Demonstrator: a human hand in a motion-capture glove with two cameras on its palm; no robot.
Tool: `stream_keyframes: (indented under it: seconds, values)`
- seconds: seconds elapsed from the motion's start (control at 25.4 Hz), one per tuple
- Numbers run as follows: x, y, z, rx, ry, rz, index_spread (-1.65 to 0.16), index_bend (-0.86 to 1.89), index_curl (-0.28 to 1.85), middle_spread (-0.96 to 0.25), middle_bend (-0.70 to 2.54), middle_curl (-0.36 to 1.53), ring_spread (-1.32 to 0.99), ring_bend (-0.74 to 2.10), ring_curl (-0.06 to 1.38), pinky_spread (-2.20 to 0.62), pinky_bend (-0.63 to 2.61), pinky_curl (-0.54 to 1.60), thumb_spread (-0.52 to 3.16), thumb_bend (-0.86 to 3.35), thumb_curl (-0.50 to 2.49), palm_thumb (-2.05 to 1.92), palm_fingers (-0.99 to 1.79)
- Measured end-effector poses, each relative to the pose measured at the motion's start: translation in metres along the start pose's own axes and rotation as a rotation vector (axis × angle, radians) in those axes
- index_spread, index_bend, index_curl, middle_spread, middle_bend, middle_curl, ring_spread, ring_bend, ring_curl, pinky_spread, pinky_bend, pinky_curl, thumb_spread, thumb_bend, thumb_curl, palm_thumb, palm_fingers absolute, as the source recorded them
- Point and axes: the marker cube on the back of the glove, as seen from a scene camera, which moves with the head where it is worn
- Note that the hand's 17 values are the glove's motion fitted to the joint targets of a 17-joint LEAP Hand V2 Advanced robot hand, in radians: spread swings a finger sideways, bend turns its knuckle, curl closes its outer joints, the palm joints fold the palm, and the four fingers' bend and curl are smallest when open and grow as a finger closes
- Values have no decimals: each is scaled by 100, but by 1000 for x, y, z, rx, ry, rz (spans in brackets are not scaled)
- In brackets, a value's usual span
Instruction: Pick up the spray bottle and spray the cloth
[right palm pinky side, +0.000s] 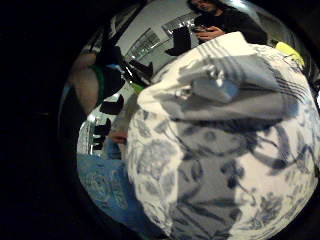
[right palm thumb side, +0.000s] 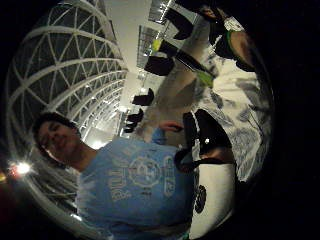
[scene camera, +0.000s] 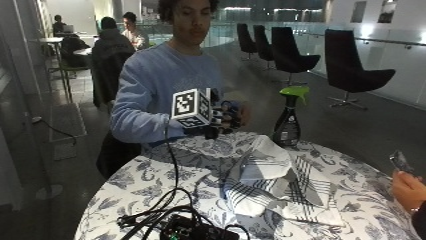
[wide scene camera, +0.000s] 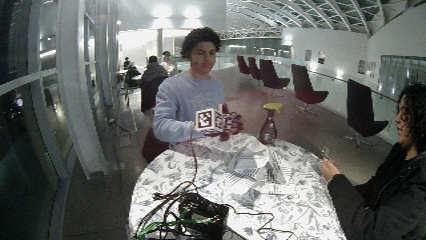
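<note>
The black-gloved right hand (scene camera: 223, 119) is held raised above the table's near edge, nothing gripped; whether its fingers are curled cannot be told. The dark spray bottle with green trigger (scene camera: 289, 118) stands untouched beyond the crumpled white striped cloth (scene camera: 273, 180), on a round table's floral-print covering (scene camera: 146, 185); black chairs (scene camera: 349, 70) are lined behind

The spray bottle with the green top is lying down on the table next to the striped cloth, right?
Not quite. The outside view shows the spray bottle with the green top standing upright, not lying down, on the table next to the striped cloth.
</note>
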Motion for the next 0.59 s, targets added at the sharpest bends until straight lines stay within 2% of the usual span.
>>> stream_keyframes:
  seconds: [0.28,0.59]
  values:
    - [36,71,-52,69,282,91,-31,16,31,-6,28,44,-4,30,35,9,16,33,107,-2,49,84,84]
    - [65,121,-80,82,405,176,-32,17,33,-6,27,43,-5,27,34,11,15,31,108,-2,48,85,84]
